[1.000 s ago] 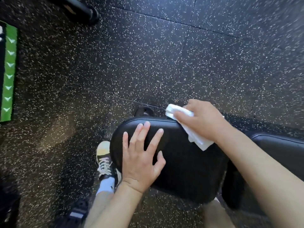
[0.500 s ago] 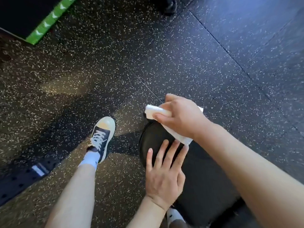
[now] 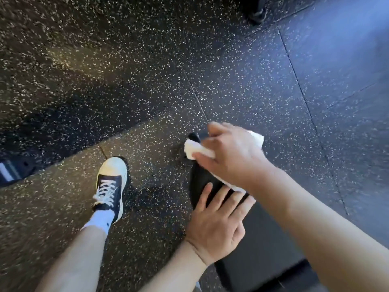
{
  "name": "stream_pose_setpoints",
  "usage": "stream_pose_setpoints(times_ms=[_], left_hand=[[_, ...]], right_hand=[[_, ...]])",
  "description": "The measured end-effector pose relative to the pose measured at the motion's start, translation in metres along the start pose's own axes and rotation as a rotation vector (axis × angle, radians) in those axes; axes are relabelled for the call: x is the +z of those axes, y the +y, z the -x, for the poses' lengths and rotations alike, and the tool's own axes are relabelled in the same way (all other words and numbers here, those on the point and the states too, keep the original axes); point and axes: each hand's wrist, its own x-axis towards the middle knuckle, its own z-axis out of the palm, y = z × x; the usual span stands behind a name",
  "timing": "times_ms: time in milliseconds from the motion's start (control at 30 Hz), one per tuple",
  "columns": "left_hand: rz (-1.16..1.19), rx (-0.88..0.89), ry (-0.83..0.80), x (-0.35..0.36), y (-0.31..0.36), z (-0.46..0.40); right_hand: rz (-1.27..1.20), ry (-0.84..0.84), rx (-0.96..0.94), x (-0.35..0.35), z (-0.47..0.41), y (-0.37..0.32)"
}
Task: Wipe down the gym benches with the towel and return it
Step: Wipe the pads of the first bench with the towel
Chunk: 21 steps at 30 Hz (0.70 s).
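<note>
towel (image 3: pixel 196 150) gripped by right hand (image 3: pixel 229 157) | left hand (image 3: pixel 219 222) flat, fingers straight, on bench (image 3: pixel 263 239)

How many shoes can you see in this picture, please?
1: a black and white sneaker on the speckled floor, left of the bench pad. The other foot is out of view.

Right hand (image 3: pixel 231 157) clutches towel (image 3: pixel 196 150) on bench (image 3: pixel 261 239); left hand (image 3: pixel 216 224) flat.

White towel (image 3: pixel 194 150), black bench (image 3: pixel 259 239), black floor (image 3: pixel 126 81) flecked white, black-and-white sneaker (image 3: pixel 111 186), white sock (image 3: pixel 101 220).
</note>
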Motion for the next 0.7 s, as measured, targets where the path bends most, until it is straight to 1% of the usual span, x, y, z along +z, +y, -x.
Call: stream_pose_setpoints(times_ms=[33, 67, 100, 133, 167, 233, 300, 333, 367, 400, 500, 567, 600, 633, 700], left_hand=[[0.005, 0.050, -0.020, -0.001, -0.006, 0.002], [-0.001, 0.099, -0.050, -0.002, -0.013, 0.004], [-0.013, 0.141, -0.077, -0.003, -0.018, 0.006], [-0.026, 0.172, -0.092, -0.005, -0.022, 0.008], [-0.037, 0.184, -0.103, -0.007, -0.024, 0.008], [-0.043, 0.180, -0.114, -0.008, -0.023, 0.006], [-0.040, 0.175, -0.103, -0.008, -0.021, 0.006], [-0.041, 0.175, -0.106, -0.009, -0.020, 0.006], [-0.046, 0.177, -0.107, -0.009, -0.021, 0.005], [-0.050, 0.178, -0.104, -0.011, -0.022, 0.005], [-0.030, 0.181, -0.091, -0.014, -0.022, 0.004], [-0.011, 0.179, -0.091, -0.018, -0.021, 0.005], [-0.008, 0.174, -0.095, -0.020, -0.020, 0.005], [-0.007, 0.169, -0.094, -0.022, -0.019, 0.004], [-0.008, 0.167, -0.086, -0.023, -0.018, 0.004]], right_hand=[[0.081, -0.067, -0.097, 0.004, -0.007, -0.010], [0.127, -0.124, -0.153, 0.005, -0.012, -0.013], [0.121, -0.157, -0.171, 0.002, -0.015, -0.009], [0.074, -0.168, -0.147, -0.003, -0.016, -0.002], [0.006, -0.171, -0.082, -0.008, -0.018, 0.008], [-0.124, -0.199, 0.142, -0.014, -0.020, 0.030], [-0.250, -0.175, 0.352, -0.014, -0.020, 0.042], [-0.256, -0.156, 0.379, -0.012, -0.020, 0.041], [-0.208, -0.147, 0.341, -0.010, -0.022, 0.037], [-0.136, -0.165, 0.262, -0.008, -0.026, 0.027], [0.117, -0.294, -0.085, 0.005, -0.040, -0.016], [0.307, -0.324, -0.254, 0.015, -0.045, -0.043], [0.345, -0.342, -0.282, 0.016, -0.046, -0.048], [0.319, -0.371, -0.278, 0.015, -0.046, -0.045], [0.157, -0.383, -0.206, 0.006, -0.041, -0.027]])
